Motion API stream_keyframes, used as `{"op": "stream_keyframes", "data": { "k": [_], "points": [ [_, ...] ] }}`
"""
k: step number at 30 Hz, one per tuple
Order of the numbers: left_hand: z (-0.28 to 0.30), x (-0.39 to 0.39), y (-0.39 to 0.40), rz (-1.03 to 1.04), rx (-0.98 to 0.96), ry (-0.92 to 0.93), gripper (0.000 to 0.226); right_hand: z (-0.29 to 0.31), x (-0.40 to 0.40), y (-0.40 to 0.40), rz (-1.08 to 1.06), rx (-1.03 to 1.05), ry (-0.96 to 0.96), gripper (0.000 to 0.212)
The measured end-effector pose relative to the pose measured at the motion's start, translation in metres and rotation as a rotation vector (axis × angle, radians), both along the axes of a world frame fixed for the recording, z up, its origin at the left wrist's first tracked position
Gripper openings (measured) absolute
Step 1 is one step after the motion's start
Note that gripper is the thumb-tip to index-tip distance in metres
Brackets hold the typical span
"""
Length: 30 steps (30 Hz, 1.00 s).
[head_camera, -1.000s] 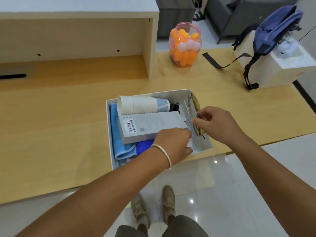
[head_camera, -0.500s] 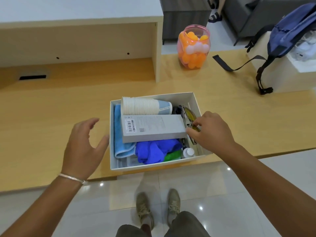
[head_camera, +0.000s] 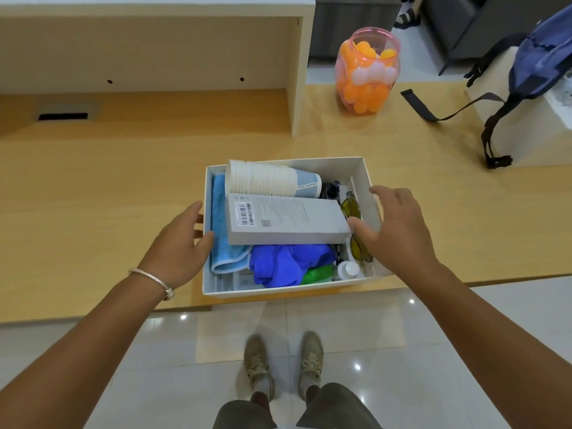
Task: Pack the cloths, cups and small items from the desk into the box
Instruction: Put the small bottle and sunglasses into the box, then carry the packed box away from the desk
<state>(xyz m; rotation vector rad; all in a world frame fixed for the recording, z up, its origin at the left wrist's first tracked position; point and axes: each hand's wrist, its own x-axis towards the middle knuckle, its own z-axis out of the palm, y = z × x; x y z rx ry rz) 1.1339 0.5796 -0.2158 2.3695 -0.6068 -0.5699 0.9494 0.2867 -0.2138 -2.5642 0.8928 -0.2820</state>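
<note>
While the left hand (head_camera: 176, 246) lies with relaxed fingers against the left wall of the white box (head_camera: 278, 292), gripping nothing, the box sits at the desk's (head_camera: 93, 196) near edge between both hands. Just right of that hand lies one folded light-blue cloth (head_camera: 221, 230); beyond it one sideways stack of paper cups (head_camera: 266, 181), one grey carton (head_camera: 284, 219) on top, one dark-blue cloth (head_camera: 288, 264) and one green item (head_camera: 315, 274). One pair of yellow glasses (head_camera: 356, 230) lies just left of the right hand (head_camera: 399, 230), spread loose over the right wall, grasping nothing.
</note>
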Motion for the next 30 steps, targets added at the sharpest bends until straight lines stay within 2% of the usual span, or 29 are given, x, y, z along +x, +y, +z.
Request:
{"op": "stream_keyframes", "data": {
  "k": [2,4,8,10,14,21,26,30],
  "points": [
    [0.001,0.001,-0.001,0.003,-0.002,0.092,0.043,-0.005,-0.006,-0.005,-0.08,0.184,0.004,0.07],
    [0.001,0.002,0.0,0.006,0.015,0.201,0.04,-0.009,-0.011,-0.009,-0.091,0.267,0.108,0.068],
    [-0.001,0.004,-0.003,0.001,0.067,0.324,0.04,-0.01,-0.015,-0.008,-0.005,0.26,0.199,0.042],
    [-0.003,0.004,-0.004,-0.009,0.073,0.347,0.04,-0.01,-0.014,-0.007,0.011,0.257,0.239,0.039],
    [-0.006,0.005,-0.004,-0.038,0.077,0.319,0.036,-0.013,-0.015,-0.006,-0.012,0.321,0.282,0.051],
    [0.003,-0.022,-0.003,-0.055,0.081,0.281,0.032,-0.01,-0.049,-0.001,-0.058,0.389,0.202,0.053],
    [0.011,-0.092,-0.006,-0.028,0.073,0.223,0.033,-0.009,-0.118,-0.013,-0.008,0.42,0.152,0.052],
    [0.005,-0.167,-0.012,0.048,0.031,0.218,0.043,-0.007,-0.18,-0.037,0.075,0.448,0.137,0.051]
  ]
}}
